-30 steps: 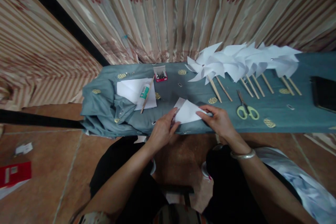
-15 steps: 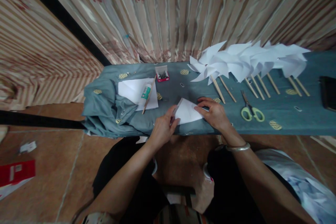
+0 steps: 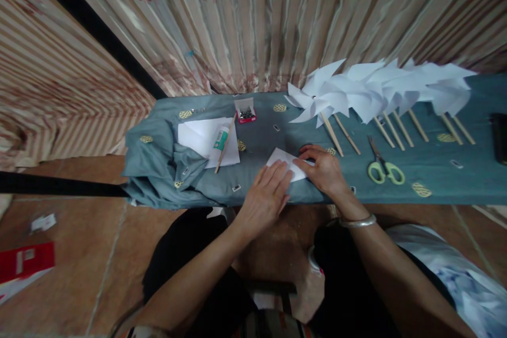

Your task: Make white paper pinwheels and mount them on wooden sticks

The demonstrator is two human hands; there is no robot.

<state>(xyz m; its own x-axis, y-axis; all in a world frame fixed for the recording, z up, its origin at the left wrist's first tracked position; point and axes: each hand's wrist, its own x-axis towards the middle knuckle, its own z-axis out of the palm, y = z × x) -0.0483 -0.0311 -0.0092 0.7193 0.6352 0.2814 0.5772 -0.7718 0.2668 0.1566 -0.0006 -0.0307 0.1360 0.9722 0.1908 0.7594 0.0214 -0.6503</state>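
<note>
A folded piece of white paper lies on the cloth-covered table near its front edge. Across the lower left part of the paper rests my left hand, flat, fingers stretched out and nothing gripped. My right hand pinches the right corner of the paper, thumb on top and the other fingers curled behind. Beyond and left of the hands, a glue stick and a thin wooden stick lie on a stack of white paper sheets. Green-handled scissors lie open to the right.
Several white paper pinwheels on wooden sticks line the back right. An open small box of metal pins stands at the back. A dark object lies at the right edge. The table's green cloth is bunched at the left end.
My left hand has gone from holding the paper's left edge to lying flat on top of it. My right hand stays at the right corner. The view has shifted slightly.
</note>
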